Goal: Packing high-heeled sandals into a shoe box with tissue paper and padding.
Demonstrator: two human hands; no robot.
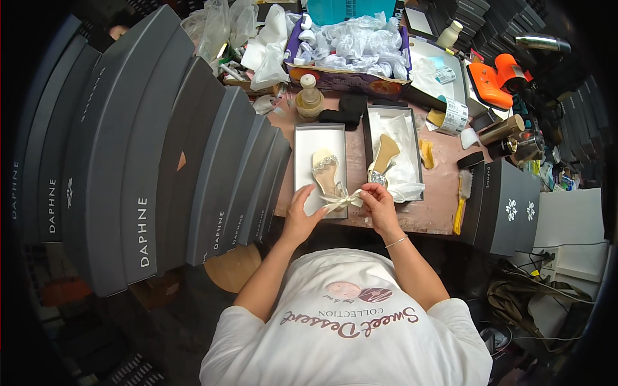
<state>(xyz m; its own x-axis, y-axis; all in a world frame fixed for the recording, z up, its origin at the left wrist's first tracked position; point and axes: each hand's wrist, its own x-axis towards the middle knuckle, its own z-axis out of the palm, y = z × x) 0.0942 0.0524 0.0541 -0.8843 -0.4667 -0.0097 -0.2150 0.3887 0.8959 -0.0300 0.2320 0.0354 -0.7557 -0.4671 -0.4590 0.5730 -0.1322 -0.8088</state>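
A pale sandal (323, 168) with a jewelled strap lies in the near-left shoe box part (300, 138), white inside. A cream ribbon bow (344, 201) sits at its ankle end. My right hand (381, 209) pinches the bow's right side between thumb and fingertips. At the box's left edge, my left hand (301, 215) is curved with thumb and fingers apart, its thumb close to the bow's left end. Just right of this, the second sandal (386, 153) lies sole up on white tissue paper (404, 148) inside another shoe box (369, 128).
Tall stacks of dark grey shoe boxes (148, 161) flank the left, with more boxes (505, 206) at right. Behind stand a pump bottle (309, 100) and a carton (347, 78) of crumpled plastic. A yellow-handled brush (460, 209), label roll (456, 116) and orange tool (489, 85) are rightward.
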